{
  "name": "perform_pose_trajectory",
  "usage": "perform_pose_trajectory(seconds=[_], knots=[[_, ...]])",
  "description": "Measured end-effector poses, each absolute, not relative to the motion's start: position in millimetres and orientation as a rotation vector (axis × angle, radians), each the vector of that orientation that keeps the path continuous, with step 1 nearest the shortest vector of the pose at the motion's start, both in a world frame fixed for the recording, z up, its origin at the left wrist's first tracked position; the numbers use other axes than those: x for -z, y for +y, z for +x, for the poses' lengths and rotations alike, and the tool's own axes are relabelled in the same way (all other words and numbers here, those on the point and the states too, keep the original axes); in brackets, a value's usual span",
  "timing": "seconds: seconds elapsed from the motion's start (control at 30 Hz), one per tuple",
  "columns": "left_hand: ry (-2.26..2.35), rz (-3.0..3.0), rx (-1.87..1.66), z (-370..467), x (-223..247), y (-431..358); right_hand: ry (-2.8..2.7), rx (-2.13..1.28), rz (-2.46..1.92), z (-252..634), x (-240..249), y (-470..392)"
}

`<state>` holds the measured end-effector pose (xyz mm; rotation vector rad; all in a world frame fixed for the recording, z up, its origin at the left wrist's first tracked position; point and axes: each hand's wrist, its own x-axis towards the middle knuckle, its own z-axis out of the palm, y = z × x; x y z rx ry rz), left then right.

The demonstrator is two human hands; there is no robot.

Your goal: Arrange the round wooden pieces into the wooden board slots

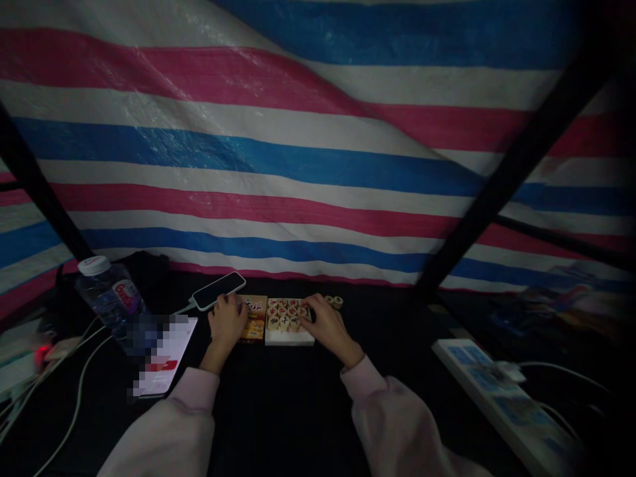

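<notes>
Near far edge of black desk point(283, 404), resting left hand point(228, 323) on printed cover point(256, 320), touching round pieces point(281, 311) in white box point(288, 340) with right hand point(326, 323); cannot tell either grip.

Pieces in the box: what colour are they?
The pieces are cream, some marked red, others dark; the head view, the only one, shows this.

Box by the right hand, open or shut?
Open: the box has its marked round pieces showing uncovered from above.
</notes>
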<state>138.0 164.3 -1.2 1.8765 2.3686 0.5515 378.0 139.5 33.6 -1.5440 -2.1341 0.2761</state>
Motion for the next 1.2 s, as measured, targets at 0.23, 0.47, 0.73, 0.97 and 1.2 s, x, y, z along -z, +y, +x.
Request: perform_pose_trajectory(seconds=[0.23, 0.47, 0.73, 0.97, 1.2], knots=[[2.373, 1.881, -0.553, 138.1, 1.6, 164.8, -2.222, -0.199, -1.57, 382.1, -26.3, 136.2], [2.375, 1.885, -0.557, 137.3, 2.5, 164.6, -2.248, -0.256, -1.581, 386.9, -21.1, 134.4], [2.359, 1.884, -0.57, 136.5, 4.6, 165.9, -2.18, -0.349, -1.584, 384.5, -13.9, 137.3], [2.354, 1.892, -0.556, 135.4, 5.8, 166.4, -2.176, -0.377, -1.589, 385.2, -14.9, 136.3], [2.367, 1.904, -0.544, 135.1, 7.5, 167.4, -2.024, -0.576, -1.446, 389.4, -5.8, 143.4]])
